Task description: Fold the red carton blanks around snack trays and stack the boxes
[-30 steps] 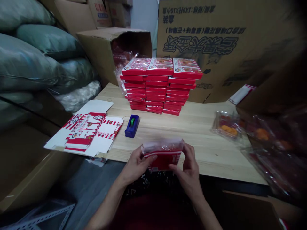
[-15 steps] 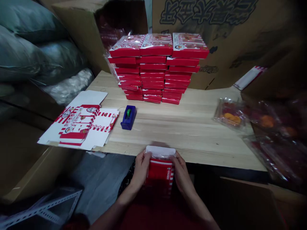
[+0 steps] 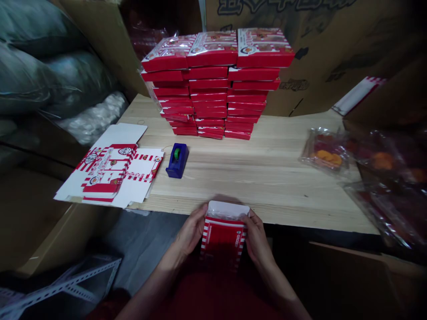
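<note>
Both my hands hold a red and white striped carton [image 3: 224, 238] upright at the near edge of the wooden table [image 3: 267, 178]. My left hand [image 3: 192, 231] grips its left side and my right hand [image 3: 256, 238] grips its right side, fingers wrapped round it. The carton's white top flap [image 3: 228, 209] stands open toward the table. A blue tape dispenser [image 3: 177, 160] sits on the table ahead of my left hand. Flat unfolded cartons [image 3: 110, 173] lie in a pile at the table's left end.
Three tall stacks of filled red boxes [image 3: 216, 84] stand at the back of the table. Clear bags with orange and red contents [image 3: 325, 153] lie at the right. Large cardboard boxes [image 3: 320, 44] stand behind, grey sacks [image 3: 50, 80] at the left.
The carton went from lying sideways with a plastic bag at its mouth to standing upright in both hands, the bag now out of sight. The camera tilted down and nearer the table.
</note>
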The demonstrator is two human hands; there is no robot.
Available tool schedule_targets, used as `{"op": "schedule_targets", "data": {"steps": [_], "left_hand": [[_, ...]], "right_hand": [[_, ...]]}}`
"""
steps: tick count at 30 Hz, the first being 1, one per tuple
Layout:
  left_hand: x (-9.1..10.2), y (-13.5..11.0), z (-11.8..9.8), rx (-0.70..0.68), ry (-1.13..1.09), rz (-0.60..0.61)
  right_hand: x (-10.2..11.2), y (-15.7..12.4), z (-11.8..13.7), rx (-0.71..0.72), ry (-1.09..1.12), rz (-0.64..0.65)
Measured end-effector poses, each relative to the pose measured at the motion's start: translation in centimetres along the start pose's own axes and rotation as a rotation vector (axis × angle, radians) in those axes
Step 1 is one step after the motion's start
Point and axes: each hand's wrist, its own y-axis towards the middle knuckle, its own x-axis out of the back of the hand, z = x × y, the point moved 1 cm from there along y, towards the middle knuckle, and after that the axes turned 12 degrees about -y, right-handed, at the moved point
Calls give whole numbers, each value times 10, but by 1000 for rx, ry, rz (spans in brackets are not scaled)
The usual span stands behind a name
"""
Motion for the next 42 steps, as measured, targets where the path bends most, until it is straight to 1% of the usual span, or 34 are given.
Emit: {"op": "schedule_targets", "data": {"steps": [2,4,8,11,13,16,19,21,22,24,27,29,31,34,36,38,40,42], "left_hand": [[3,3,1,-8,18,-85],[5,7,1,4,50,-143],[5,12,-4,19,104,-160],[5,13,-6,45,82,-187],[5,13,-6,38,73,-191],[4,15,-4,25,74,-151],[6,16,-5,26,105,-137],[10,14,-8,27,143,-124],[13,13,-10,27,163,-93],[17,10,-15,28,218,16],[23,5,-22,27,278,185],[26,3,-25,9,323,243],[27,3,-27,-33,414,241],[30,7,-28,-98,548,173],[33,11,-28,-125,577,143],[37,14,-30,-149,595,126],[40,15,-32,-168,636,127],[40,13,-35,-173,701,153]], "right_hand": [[-2,0,-1,20,-6,21],[-4,0,-3,14,-12,48],[-1,2,-4,-58,30,147],[5,7,-1,-120,95,198],[7,10,1,-167,92,228],[8,13,5,-209,40,232],[9,14,10,-206,0,164],[9,13,14,-206,-11,148],[9,12,16,-203,-18,152],[9,10,18,-168,-41,180],[10,10,17,-52,-104,233],[10,12,15,9,-146,247],[11,15,12,24,-170,246],[13,18,8,-29,-161,276],[15,19,7,-67,-134,328],[17,19,7,-74,-107,397],[20,20,6,-39,-129,443],[22,21,6,47,-235,457]]}}
